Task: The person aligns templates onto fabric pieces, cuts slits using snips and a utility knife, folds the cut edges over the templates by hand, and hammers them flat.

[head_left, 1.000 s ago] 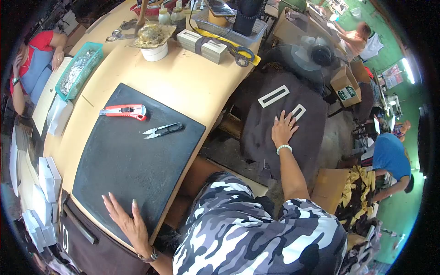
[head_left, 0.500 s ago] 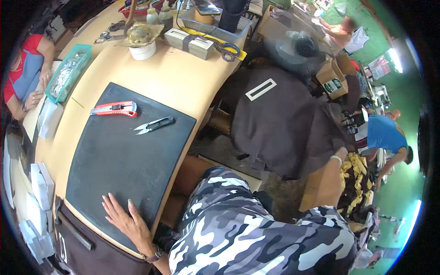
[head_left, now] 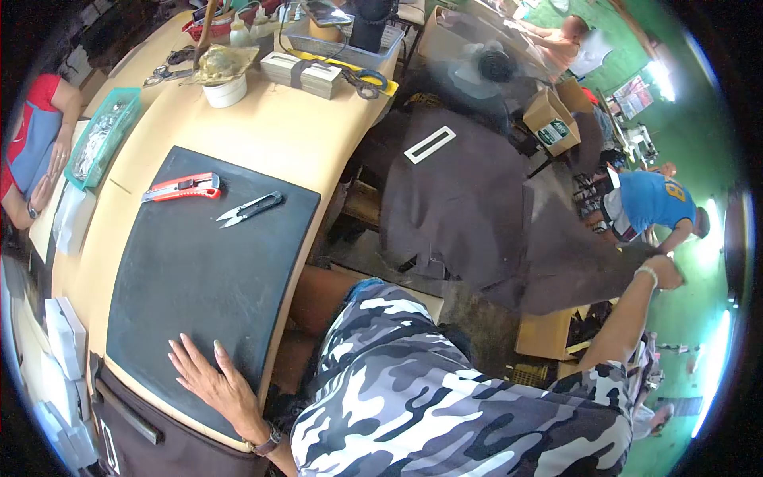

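Note:
My left hand [head_left: 214, 383] lies spread on the lower part of the black mat [head_left: 203, 278], holding nothing. At the far right, my right hand [head_left: 664, 272] is closed on the edge of the dark brown cloth [head_left: 461, 215], which is stretched out toward it. One white rectangular frame [head_left: 430, 145] with a slot rests on the cloth's upper part. A red box cutter [head_left: 183, 187] and small black thread snips [head_left: 250, 208] lie on the upper half of the mat.
Green basket [head_left: 103, 137], white pot [head_left: 225, 92], strapped stack of pale strips [head_left: 302, 75] and scissors stand along the table [head_left: 262, 127]. A person in red sits at left; one in blue bends at right. A fan [head_left: 494, 65] and cardboard box [head_left: 550, 123] are beyond the cloth.
My right hand has moved from the cloth beside the frames to the far right, pulling the cloth's edge out. One of two white frames no longer shows there. The view has shifted; my left hand stayed.

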Available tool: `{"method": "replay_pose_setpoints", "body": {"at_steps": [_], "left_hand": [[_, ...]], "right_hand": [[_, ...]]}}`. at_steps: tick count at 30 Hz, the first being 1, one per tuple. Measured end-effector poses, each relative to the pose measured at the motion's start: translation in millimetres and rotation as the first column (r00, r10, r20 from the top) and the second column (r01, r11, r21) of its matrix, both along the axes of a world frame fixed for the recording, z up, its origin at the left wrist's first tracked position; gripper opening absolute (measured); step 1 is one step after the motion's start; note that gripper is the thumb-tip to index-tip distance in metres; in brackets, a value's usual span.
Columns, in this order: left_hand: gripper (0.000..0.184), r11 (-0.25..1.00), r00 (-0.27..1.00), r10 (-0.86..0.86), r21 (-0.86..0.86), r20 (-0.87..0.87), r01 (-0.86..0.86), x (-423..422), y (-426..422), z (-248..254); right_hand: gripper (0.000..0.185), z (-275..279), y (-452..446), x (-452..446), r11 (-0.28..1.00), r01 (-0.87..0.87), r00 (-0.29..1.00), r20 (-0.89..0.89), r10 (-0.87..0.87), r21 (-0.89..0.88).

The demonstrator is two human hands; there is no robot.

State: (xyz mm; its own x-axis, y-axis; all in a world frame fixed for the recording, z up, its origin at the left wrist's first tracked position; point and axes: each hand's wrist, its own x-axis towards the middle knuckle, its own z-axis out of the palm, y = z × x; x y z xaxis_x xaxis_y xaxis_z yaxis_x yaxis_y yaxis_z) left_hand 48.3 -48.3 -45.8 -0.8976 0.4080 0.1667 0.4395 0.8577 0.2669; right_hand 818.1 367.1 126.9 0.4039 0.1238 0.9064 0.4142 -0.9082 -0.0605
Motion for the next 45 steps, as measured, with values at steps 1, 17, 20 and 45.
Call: {"method": "replay_pose_setpoints", "body": {"at_steps": [1,17,20,45], "left_hand": [[0.052,1.000,1.000,0.000,0.003,-0.003,0.000,0,0,-1],[0.136,0.171,0.608,-0.788,0.983,0.097,0.063,29,82,56],[0.118,0.043,0.621,-0.760,0.969,0.190,-0.244,25,74,63],[0.049,0.019,0.688,0.664,0.914,0.292,-0.406,54,-208,91]], "right_hand": [[0.023,34,-14,-65,0.971,-0.068,0.985,0.142,0.102,-0.229],[0.054,-148,-223,-688,-0.346,0.023,-1.000,0.024,-0.001,0.938],[0.072,-73,-246,-719,-0.272,0.270,-0.779,0.043,-0.626,0.924],[0.014,-13,-316,-825,-0.195,0.506,-0.333,-0.019,-0.943,0.840]]}}
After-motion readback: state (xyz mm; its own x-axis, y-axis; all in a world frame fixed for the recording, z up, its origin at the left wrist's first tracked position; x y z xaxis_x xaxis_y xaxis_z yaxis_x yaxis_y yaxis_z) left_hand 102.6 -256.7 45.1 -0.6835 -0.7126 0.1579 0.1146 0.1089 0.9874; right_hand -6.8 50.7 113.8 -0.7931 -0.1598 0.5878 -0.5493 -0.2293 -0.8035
